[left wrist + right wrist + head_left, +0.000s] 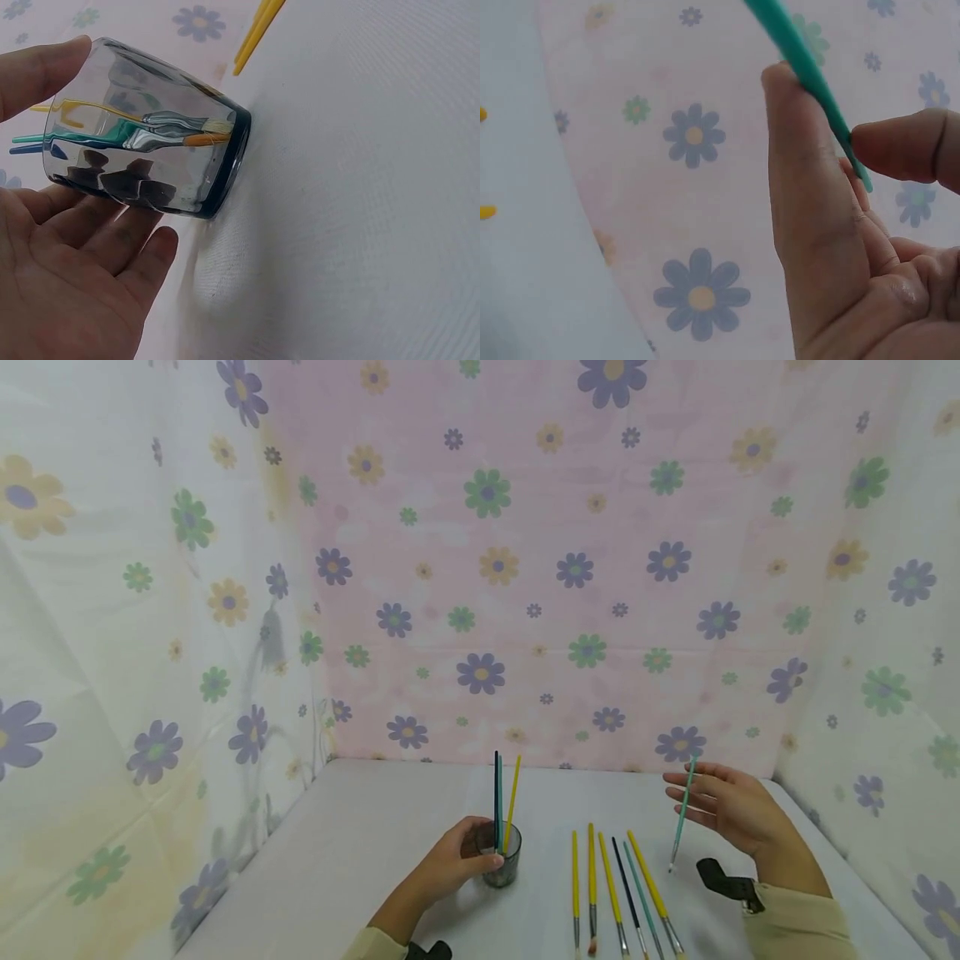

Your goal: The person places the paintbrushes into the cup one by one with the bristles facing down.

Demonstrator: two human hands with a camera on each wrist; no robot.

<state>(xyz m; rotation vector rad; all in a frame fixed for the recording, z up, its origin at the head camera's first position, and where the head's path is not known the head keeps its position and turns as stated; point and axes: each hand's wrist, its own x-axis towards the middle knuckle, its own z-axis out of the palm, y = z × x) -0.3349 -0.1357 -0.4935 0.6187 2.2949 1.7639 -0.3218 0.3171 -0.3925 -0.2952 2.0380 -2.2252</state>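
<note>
My left hand (450, 865) grips a clear smoky glass (507, 870) from its left side, thumb toward the front and fingers behind. Three paintbrushes stand in it bristles down: a dark one (496, 789), a teal one (501, 802) and a yellow one (513, 793). In the left wrist view their bristles (214, 133) show near the bottom of the glass. To the right, my right hand (738, 814) pinches a teal paintbrush (682, 818) near its handle end, thumb against fingers. That brush hangs slightly tilted above the table, with its bristles down.
Several paintbrushes lie in a row between the hands, among them a yellow one (575, 872), a black one (628, 881) and a teal one (642, 887). A white cloth covers the table (360, 843). Flowered curtains (420, 527) stand behind and at both sides.
</note>
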